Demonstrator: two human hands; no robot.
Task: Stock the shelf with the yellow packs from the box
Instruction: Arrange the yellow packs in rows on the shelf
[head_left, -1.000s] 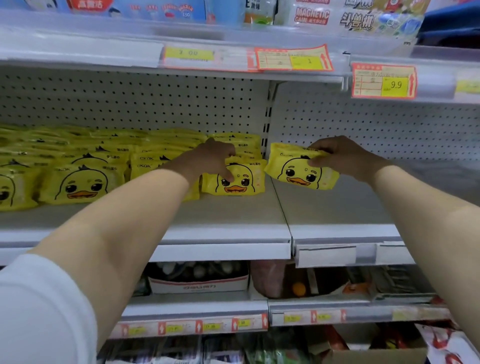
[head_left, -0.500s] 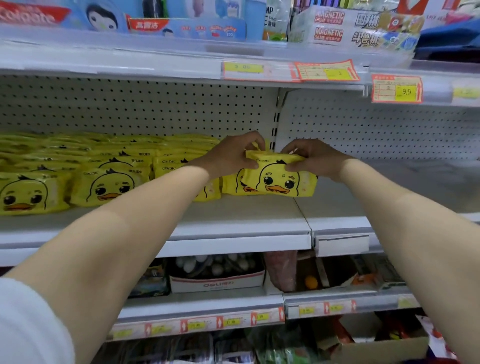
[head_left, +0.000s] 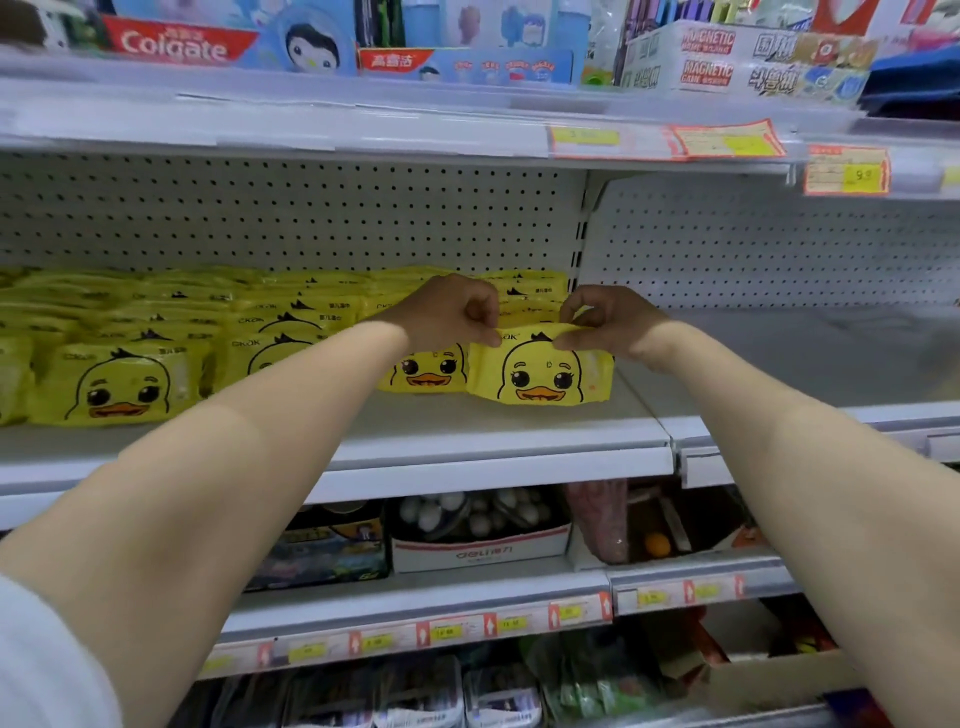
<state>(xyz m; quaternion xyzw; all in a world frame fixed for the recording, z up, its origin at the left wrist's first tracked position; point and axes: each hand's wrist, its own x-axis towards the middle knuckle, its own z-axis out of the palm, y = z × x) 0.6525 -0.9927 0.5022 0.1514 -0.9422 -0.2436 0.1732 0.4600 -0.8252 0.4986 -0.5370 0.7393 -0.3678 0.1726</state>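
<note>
Both arms reach up to the shelf (head_left: 467, 434), where the left hand (head_left: 447, 312) and the right hand (head_left: 605, 322) each pinch the top edge of one yellow pack (head_left: 540, 371), fingers curled on it, duck face outward. That pack stands on the shelf just left of the upright (head_left: 581, 244), its lower edge touching the shelf and its left end overlapping the next pack (head_left: 426, 371). Further left of the upright, more packs (head_left: 156, 338) lie in rows and stacks, back towards the pegboard (head_left: 311, 218).

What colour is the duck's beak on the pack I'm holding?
The beak is orange, on the yellow pack. The head view shows it best.
</note>
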